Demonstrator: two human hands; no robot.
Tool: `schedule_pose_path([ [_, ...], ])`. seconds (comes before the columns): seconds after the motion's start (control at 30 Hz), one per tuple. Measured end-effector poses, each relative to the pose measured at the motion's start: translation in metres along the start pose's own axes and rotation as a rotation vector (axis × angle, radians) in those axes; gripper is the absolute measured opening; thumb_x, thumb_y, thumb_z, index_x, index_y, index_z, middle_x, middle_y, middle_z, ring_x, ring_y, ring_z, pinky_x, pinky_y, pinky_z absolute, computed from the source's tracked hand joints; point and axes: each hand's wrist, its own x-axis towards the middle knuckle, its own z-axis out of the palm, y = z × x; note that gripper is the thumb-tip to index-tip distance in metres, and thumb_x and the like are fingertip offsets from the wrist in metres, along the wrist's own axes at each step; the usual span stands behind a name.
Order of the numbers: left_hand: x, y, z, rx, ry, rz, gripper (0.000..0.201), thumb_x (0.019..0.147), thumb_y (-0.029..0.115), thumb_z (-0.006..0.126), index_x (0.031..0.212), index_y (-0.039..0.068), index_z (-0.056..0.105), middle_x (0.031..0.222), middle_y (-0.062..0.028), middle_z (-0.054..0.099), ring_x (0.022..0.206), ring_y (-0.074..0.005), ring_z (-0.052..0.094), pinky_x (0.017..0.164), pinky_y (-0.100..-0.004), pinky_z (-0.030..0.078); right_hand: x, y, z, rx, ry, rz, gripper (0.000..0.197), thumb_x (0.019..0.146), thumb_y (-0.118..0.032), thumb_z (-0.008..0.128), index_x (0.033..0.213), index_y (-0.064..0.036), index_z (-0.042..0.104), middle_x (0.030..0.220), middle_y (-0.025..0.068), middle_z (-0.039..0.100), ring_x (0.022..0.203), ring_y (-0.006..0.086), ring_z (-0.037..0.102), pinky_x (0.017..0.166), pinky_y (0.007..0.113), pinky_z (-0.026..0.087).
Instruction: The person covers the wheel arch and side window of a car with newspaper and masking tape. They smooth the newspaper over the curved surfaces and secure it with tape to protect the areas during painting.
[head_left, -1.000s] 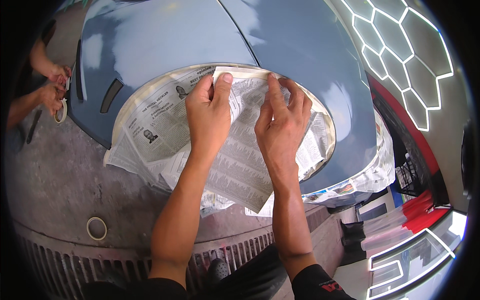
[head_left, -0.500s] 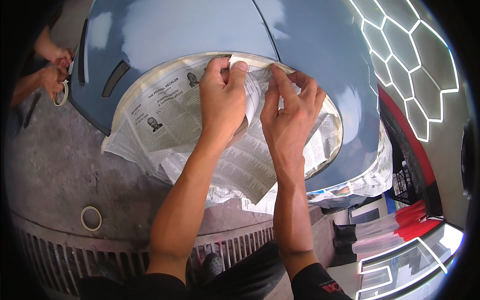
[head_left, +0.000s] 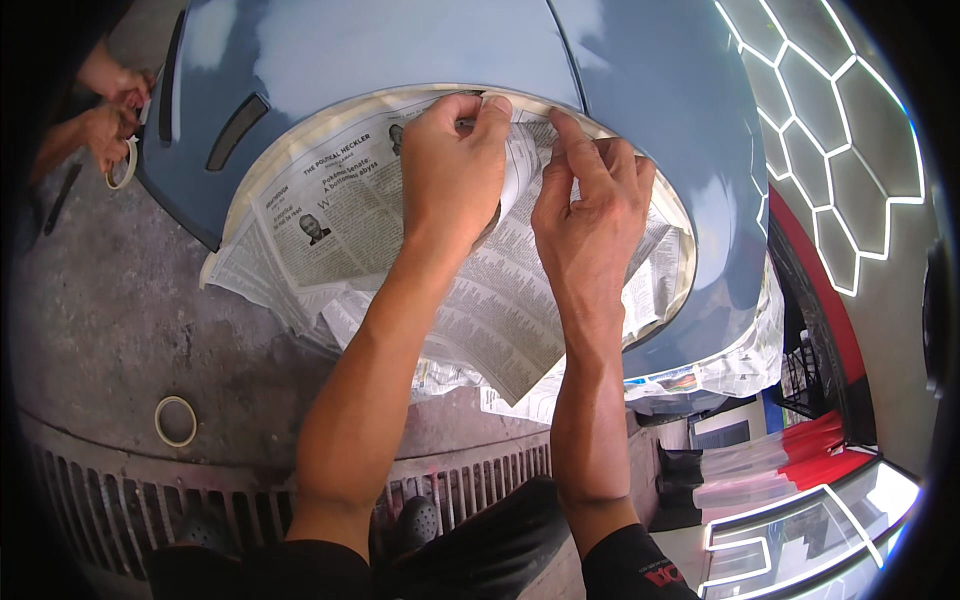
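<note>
A sheet of newspaper covers the wheel-arch opening of a blue-grey car body panel. Cream masking tape follows the curved rim of the arch. At the top of that rim, my left hand pinches the taped paper edge between thumb and curled fingers. Just right of it, my right hand has its index fingertip on the tape at the rim, its other fingers bent over the paper. Between the hands the paper bulges in a fold, and its lower corner hangs loose. What lies under the right fingers is hidden.
A roll of masking tape lies on the concrete floor near a metal drain grate. At far left, another person's hands hold a tape roll beside the panel. More newspaper hangs along the lower right bodywork.
Both hands have shifted slightly up and right in the picture, staying at the arch rim. The cream tape strip between my thumbs, raised before, now sits closer against the rim.
</note>
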Motion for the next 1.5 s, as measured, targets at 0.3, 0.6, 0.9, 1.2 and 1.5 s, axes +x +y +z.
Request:
schedule_pose_path([
  [0.3, 0.012, 0.016, -0.022, 0.515, -0.034, 0.001, 0.053, 0.102, 0.051, 0.080, 0.080, 0.004, 0.074, 0.068, -0.0044, 0.068, 0.066, -0.0183, 0.063, 0.067, -0.0377, 0.051, -0.002, -0.004, -0.001, -0.003, -0.022, 0.024, 0.037, 0.100, 0.001, 0.074, 0.133, -0.0096, 0.086, 0.094, 0.0078, 0.069, 0.094, 0.0256, 0.058, 0.090, 0.043, 0.053],
  [0.6, 0.002, 0.044, -0.051, 0.673, -0.202, -0.064, 0.059, 0.099, 0.063, 0.077, 0.091, 0.004, 0.078, 0.076, -0.0085, 0.074, 0.073, -0.0257, 0.072, 0.073, -0.0440, 0.056, -0.003, -0.002, 0.004, -0.008, -0.002, -0.005, 0.041, 0.093, -0.001, 0.077, 0.132, -0.0106, 0.086, 0.094, 0.0066, 0.066, 0.088, 0.0256, 0.054, 0.086, 0.042, 0.050],
  [0.9, -0.045, -0.023, -0.058, 0.804, 0.056, 0.394, 0.030, 0.108, 0.032, 0.077, 0.110, 0.002, 0.077, 0.106, -0.0171, 0.079, 0.097, -0.0396, 0.073, 0.087, -0.0516, 0.055, -0.006, -0.011, 0.019, 0.060, 0.017, 0.013, 0.037, 0.096, -0.004, 0.078, 0.132, -0.0094, 0.084, 0.099, 0.0089, 0.070, 0.093, 0.0283, 0.062, 0.085, 0.044, 0.054],
  [1.2, -0.023, -0.078, -0.038, 0.877, 0.341, 0.609, 0.042, 0.103, 0.030, 0.085, 0.133, 0.009, 0.064, 0.132, -0.0130, 0.066, 0.127, -0.0376, 0.058, 0.107, -0.0548, 0.043, -0.005, -0.018, 0.045, 0.084, 0.157, 0.065, 0.033, 0.095, -0.020, 0.090, 0.125, -0.0079, 0.084, 0.095, 0.0053, 0.068, 0.086, 0.0264, 0.062, 0.077, 0.042, 0.054],
  [1.5, -0.086, -0.146, -0.060, 0.969, 0.084, 0.865, 0.080, 0.095, 0.052, 0.087, 0.162, 0.017, 0.058, 0.171, -0.0198, 0.044, 0.163, -0.0452, 0.035, 0.132, -0.0689, 0.019, -0.003, -0.019, 0.052, 0.166, 0.235, 0.058, 0.027, 0.096, -0.011, 0.090, 0.122, -0.0029, 0.086, 0.114, 0.0125, 0.075, 0.101, 0.0278, 0.070, 0.084, 0.041, 0.060],
])
